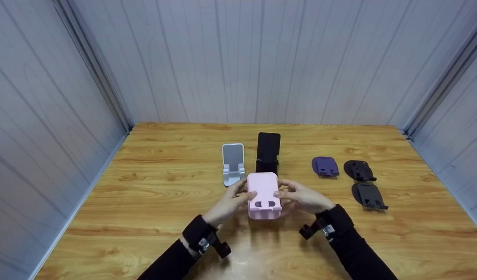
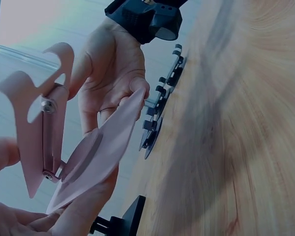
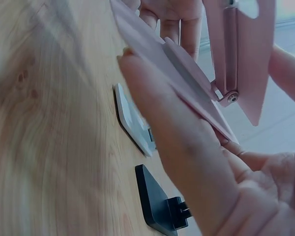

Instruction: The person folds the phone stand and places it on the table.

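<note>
A pink folding phone stand (image 1: 264, 186) is held up over the table between both hands. My left hand (image 1: 231, 202) grips its left side, thumb on the front plate and fingers behind. The right hand (image 1: 303, 196) grips the right side in the same way. In the left wrist view the pink stand (image 2: 101, 152) is partly unfolded, its base plate and back plate angled apart at a metal hinge (image 2: 49, 105). The right wrist view shows the base (image 3: 162, 64) lying against the fingers, clear of the wood.
Behind the hands stand a white phone stand (image 1: 233, 163) and a black phone stand (image 1: 268, 149), both unfolded. To the right lie a purple folded stand (image 1: 325, 167), a black folded one (image 1: 360, 170) and a dark grey folded one (image 1: 369, 196). Panel walls (image 1: 238, 62) enclose the wooden table (image 1: 164, 163).
</note>
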Motion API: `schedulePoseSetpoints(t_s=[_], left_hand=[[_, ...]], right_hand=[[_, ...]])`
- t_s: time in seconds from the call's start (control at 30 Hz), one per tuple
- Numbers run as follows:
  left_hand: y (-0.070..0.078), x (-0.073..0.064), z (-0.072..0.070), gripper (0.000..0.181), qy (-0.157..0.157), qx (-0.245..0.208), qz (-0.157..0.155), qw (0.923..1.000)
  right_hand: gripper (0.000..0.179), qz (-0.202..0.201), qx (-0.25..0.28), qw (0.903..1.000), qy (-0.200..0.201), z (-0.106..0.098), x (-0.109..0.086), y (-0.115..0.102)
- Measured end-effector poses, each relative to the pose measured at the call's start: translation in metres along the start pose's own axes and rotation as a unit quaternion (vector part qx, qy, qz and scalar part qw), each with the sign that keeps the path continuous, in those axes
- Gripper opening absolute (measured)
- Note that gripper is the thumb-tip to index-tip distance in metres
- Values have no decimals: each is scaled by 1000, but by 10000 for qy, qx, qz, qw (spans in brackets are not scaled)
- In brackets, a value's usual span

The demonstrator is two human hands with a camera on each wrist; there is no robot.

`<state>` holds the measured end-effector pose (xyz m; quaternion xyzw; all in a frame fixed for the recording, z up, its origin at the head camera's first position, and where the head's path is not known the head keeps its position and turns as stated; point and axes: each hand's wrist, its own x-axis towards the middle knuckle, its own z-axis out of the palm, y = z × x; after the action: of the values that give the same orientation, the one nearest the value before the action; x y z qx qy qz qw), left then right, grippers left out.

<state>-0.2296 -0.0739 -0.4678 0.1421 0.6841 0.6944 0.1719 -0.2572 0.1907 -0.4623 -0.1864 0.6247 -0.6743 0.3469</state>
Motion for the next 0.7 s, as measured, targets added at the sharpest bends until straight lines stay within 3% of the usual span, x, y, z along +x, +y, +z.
schedulePoseSetpoints(t_s=[0.17,0.4,0.7], left_hand=[[-1,1,-1,74,39,-41,5,10000],[-4,3,-1,74,30,59,244,9997],[-4,2,0,73,129,-143,200,9996]], right_hand=[[42,-11,7,10000,45,0,1,1],[38,-136,-51,9999,40,1,0,2],[45,-179,-195,9996,82,3,0,1]])
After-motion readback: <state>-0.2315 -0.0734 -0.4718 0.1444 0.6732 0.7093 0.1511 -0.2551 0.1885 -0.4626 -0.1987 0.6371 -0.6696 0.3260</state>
